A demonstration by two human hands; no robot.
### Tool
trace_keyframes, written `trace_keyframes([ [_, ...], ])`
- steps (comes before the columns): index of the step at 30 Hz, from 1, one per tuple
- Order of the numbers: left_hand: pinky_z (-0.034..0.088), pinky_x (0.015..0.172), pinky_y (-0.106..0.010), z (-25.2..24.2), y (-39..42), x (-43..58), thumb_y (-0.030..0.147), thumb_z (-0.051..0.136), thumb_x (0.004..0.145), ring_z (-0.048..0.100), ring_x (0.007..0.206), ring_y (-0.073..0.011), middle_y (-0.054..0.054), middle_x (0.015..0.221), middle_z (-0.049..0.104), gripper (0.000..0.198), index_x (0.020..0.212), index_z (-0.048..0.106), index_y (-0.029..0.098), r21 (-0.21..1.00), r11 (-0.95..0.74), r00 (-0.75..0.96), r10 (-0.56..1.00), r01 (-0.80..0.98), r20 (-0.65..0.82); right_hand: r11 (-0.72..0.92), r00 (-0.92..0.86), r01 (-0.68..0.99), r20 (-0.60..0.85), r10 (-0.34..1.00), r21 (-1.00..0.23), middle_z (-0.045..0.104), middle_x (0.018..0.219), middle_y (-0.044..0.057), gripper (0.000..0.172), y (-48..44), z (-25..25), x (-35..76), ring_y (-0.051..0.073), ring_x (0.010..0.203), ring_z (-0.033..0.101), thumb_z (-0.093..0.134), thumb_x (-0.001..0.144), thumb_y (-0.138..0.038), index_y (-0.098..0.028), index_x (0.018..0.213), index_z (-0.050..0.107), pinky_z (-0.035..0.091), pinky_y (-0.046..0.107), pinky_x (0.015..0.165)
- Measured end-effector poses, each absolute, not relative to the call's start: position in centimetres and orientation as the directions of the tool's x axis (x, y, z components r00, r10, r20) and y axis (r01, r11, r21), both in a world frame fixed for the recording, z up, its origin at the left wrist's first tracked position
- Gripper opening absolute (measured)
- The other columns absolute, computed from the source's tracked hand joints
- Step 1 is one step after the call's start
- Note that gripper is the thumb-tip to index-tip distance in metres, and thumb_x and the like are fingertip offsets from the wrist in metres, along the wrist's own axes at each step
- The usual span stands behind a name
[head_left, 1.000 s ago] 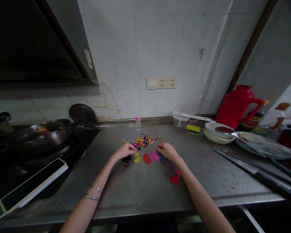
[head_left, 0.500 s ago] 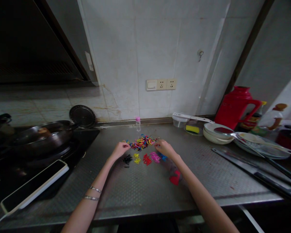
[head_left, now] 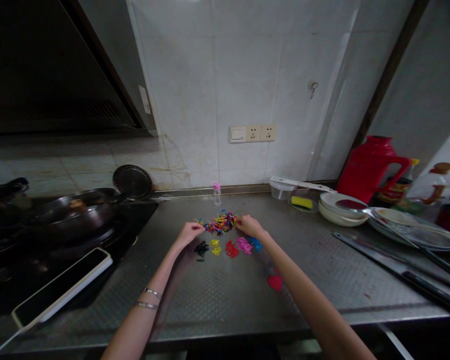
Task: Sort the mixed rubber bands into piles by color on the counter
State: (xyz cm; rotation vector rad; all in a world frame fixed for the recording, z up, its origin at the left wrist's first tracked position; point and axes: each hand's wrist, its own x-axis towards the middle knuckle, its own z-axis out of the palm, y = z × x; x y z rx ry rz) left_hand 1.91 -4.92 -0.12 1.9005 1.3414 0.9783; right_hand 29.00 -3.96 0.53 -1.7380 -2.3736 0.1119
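Observation:
A mixed pile of small coloured elastic bands [head_left: 220, 223] lies on the metal counter. My left hand [head_left: 190, 233], two silver bangles on its wrist, touches the pile's left edge with fingers pinched together. At the right edge my right hand [head_left: 249, 225] also has its fingers closed in a pinch. Whatever either hand holds is too small to make out. In front of the pile sit sorted heaps: black bands [head_left: 201, 248], yellow bands [head_left: 215, 247], red bands [head_left: 231, 249], pink bands [head_left: 243, 245] and blue bands [head_left: 255, 244]. Behind stands a clear bottle with a pink cap [head_left: 217, 194].
Left are a phone [head_left: 63, 285] on its cable and a pan [head_left: 75, 215] on the stove. On the right stand stacked bowls [head_left: 341, 212], a yellow sponge [head_left: 302, 202], a red thermos [head_left: 371, 170] and a long knife [head_left: 378, 260]. A red heart-shaped piece [head_left: 274, 282] lies by my right forearm.
My right hand has moved from near the blue heap up to the pile's right edge, uncovering the blue bands. My left hand stays by the left edge. The view has shifted slightly.

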Motion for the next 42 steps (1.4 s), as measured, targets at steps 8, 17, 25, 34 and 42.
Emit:
trace_keyframes([
  [8,0.039,0.060,-0.025,0.4,-5.3,2.2,0.039,0.060,0.065,0.056,0.064,-0.0157,-0.006,0.068,0.066,0.030,0.075,0.070,0.011,0.860,-0.257,0.162,0.965,0.441,0.205,0.381,-0.319,0.857,0.225,0.921,-0.346,0.065,0.090,0.003,0.022,-3.8,0.2,30.0,0.013,0.081,0.056,0.046,0.079,-0.024,-0.023,0.090,0.065,0.037,0.018,0.068],
  [17,0.027,0.045,-0.021,0.9,-5.9,2.5,0.042,0.063,0.061,0.042,0.046,-0.0088,-0.001,0.051,0.056,0.037,0.075,0.069,0.009,0.903,-0.180,0.113,0.983,0.391,0.147,0.471,-0.327,0.752,0.359,0.874,-0.461,0.066,0.083,0.003,0.022,-3.9,0.3,31.0,0.013,0.074,0.056,0.047,0.079,-0.024,-0.020,0.084,0.069,0.039,0.019,0.067],
  [25,0.014,0.037,-0.019,2.0,-6.2,2.3,0.045,0.064,0.058,0.027,0.038,-0.0035,0.006,0.044,0.039,0.042,0.081,0.065,0.010,0.965,-0.075,0.046,0.997,0.253,0.066,0.674,-0.557,0.594,0.380,0.738,-0.439,0.066,0.085,0.003,0.022,-6.2,-0.4,26.7,0.013,0.079,0.056,0.049,0.080,-0.026,-0.020,0.089,0.068,0.039,0.020,0.072],
  [34,0.015,0.037,-0.017,3.0,-5.4,0.8,0.045,0.063,0.059,0.027,0.036,-0.0037,0.007,0.040,0.038,0.039,0.080,0.064,0.012,0.963,-0.043,0.022,0.999,0.265,0.039,0.717,-0.656,0.621,0.292,0.696,-0.316,0.061,0.084,0.004,0.026,-8.9,-0.2,24.1,0.013,0.079,0.055,0.043,0.084,-0.031,-0.022,0.089,0.067,0.037,0.021,0.070],
  [42,0.040,0.058,-0.023,1.1,-1.4,-1.1,0.021,0.057,0.061,0.056,0.062,-0.0144,-0.006,0.067,0.066,0.016,0.069,0.068,0.012,0.728,-0.217,0.097,0.974,0.650,0.204,0.665,-0.597,0.606,0.304,0.743,-0.436,0.062,0.091,0.005,0.028,-8.9,-0.1,24.6,0.014,0.080,0.055,0.043,0.084,-0.033,-0.023,0.101,0.064,0.038,0.021,0.072],
])
